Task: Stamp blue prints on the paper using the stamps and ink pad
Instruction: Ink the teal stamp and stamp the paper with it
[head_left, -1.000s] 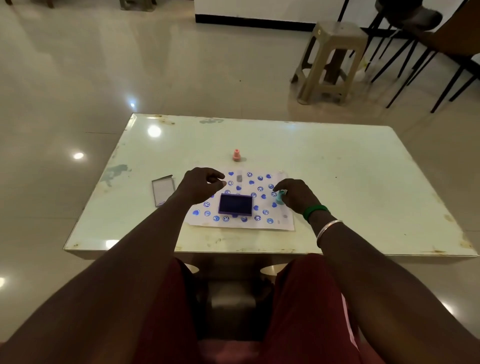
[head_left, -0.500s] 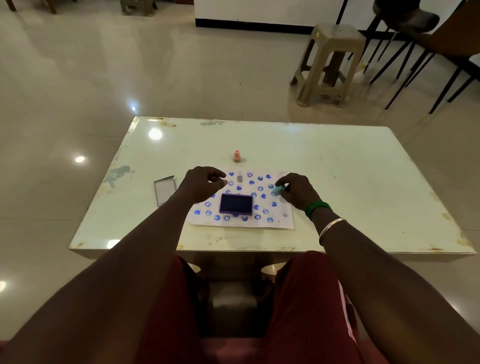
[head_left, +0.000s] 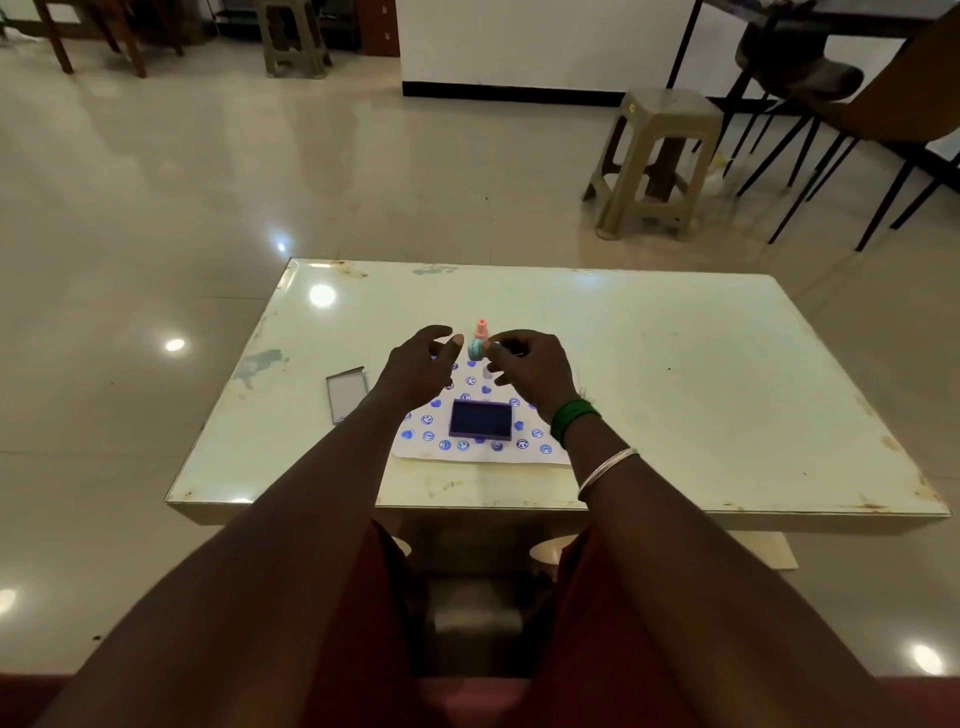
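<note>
Pinching the teal stamp (head_left: 475, 349), right hand (head_left: 530, 374) has lifted off paper (head_left: 431, 453); left hand (head_left: 421, 371) spread.

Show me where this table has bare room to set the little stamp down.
Widest: the table right of the paper, out to its edge. Also the far strip beyond the pink stamp. Crowded: the paper, under the ink pad, left hand and right hand; the lid lies beside it.
</note>
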